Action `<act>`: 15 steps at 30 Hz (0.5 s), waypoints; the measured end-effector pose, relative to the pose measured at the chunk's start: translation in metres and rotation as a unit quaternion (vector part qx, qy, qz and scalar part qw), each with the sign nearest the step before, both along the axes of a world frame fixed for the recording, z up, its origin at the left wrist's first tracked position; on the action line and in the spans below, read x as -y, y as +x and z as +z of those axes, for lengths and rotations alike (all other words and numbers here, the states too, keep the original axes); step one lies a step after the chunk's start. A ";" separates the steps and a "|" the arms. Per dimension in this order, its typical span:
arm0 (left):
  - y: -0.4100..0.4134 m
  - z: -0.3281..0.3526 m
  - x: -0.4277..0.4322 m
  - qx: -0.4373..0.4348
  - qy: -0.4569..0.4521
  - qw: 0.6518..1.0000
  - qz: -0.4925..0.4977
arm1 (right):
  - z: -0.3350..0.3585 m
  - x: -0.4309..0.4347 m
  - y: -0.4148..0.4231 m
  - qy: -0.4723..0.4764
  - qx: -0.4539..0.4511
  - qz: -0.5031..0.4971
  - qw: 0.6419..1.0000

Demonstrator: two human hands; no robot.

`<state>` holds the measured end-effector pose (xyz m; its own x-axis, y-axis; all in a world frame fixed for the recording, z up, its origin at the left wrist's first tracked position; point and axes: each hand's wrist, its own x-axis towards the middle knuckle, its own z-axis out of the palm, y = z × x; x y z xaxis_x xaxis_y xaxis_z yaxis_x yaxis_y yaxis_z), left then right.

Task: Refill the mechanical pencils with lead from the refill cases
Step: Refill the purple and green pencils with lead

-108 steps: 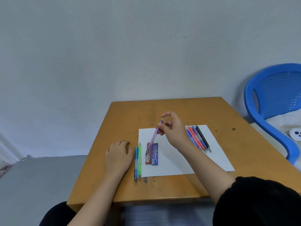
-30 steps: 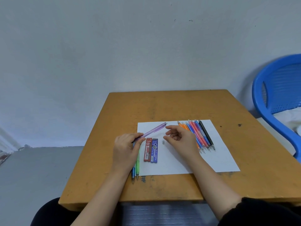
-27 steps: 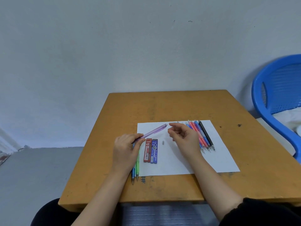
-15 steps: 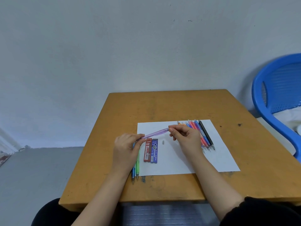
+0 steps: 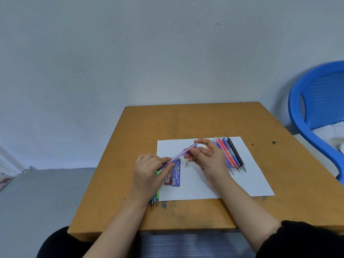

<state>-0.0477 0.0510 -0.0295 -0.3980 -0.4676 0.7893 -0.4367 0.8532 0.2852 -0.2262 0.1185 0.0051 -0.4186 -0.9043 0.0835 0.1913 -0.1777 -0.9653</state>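
Left grip (image 5: 150, 174): your fingers curl round the lower end of the purple pencil (image 5: 179, 156), above the left edge of the paper (image 5: 242, 183).
Right grip (image 5: 208, 157): your thumb and forefinger pinch the purple pencil's upper end, and the other fingers are loosely bent beneath it.
Purple pencil: it spans the gap between your two grips, lifted off the surface (image 5: 204, 120) and slanting from lower left to upper right. Its tip is hidden inside your left grip.
Lead cases: the blue case (image 5: 176, 173) and the red case (image 5: 168, 178) lie side by side on the paper, just under the purple pencil. Your left grip covers part of the red case.
White bit (image 5: 186, 163): it lies on the paper between the blue case and your right grip, too small to identify.
Green pencil (image 5: 158, 194) and blue pencil (image 5: 152, 202): they lie together at the paper's left edge, mostly under your left grip, with their tips toward you.
Pencil row (image 5: 230, 157): red, blue and black barrels lie packed together on the paper, just right of your right grip, with their tips toward you.
Chair (image 5: 316, 108): blue plastic, beside the surface at the right.
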 end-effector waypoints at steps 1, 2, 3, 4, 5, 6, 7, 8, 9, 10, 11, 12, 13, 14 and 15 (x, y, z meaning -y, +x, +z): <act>0.000 0.000 0.000 -0.001 0.002 1.000 0.000 | 0.000 0.001 0.000 -0.003 0.016 0.000 1.000; 0.000 0.000 0.000 -0.003 0.007 1.000 0.001 | 0.000 0.001 0.000 -0.009 0.029 -0.003 1.000; 0.000 0.000 0.000 -0.004 0.011 1.000 0.003 | 0.001 0.002 0.001 -0.017 0.045 -0.007 0.999; 0.000 0.000 0.000 -0.006 0.016 1.000 0.005 | 0.002 0.002 0.000 -0.026 0.064 -0.014 0.998; 0.001 0.001 0.000 -0.008 0.023 1.000 0.008 | 0.003 0.002 0.000 -0.032 0.086 -0.023 0.995; 0.001 0.002 0.000 -0.014 0.033 0.999 0.014 | 0.004 0.002 -0.002 -0.034 0.111 -0.036 0.993; 0.002 0.003 -0.001 -0.024 0.047 0.998 0.025 | 0.005 0.003 -0.005 -0.032 0.137 -0.050 0.989; 0.001 0.005 -0.001 -0.035 0.067 0.996 0.043 | 0.006 0.003 -0.009 -0.028 0.164 -0.064 0.984; 0.001 0.007 -0.002 -0.048 0.093 0.992 0.067 | 0.007 0.003 -0.014 -0.024 0.193 -0.075 0.978; 0.001 0.009 -0.002 -0.061 0.122 0.986 0.096 | 0.008 0.003 -0.018 -0.024 0.221 -0.084 0.971; 0.001 0.010 -0.001 -0.071 0.152 0.978 0.124 | 0.008 0.003 -0.023 -0.025 0.243 -0.090 0.966; 0.002 0.010 0.000 -0.073 0.180 0.970 0.148 | 0.009 0.003 -0.026 -0.022 0.254 -0.094 0.962; 0.003 0.009 0.001 -0.068 0.204 0.962 0.166 | 0.009 0.002 -0.027 -0.013 0.254 -0.095 0.962; 0.003 0.009 0.002 -0.057 0.225 0.957 0.177 | 0.009 0.002 -0.028 -0.002 0.247 -0.094 0.964; 0.004 0.008 0.003 -0.043 0.242 0.952 0.182 | 0.008 0.002 -0.027 0.007 0.237 -0.091 0.967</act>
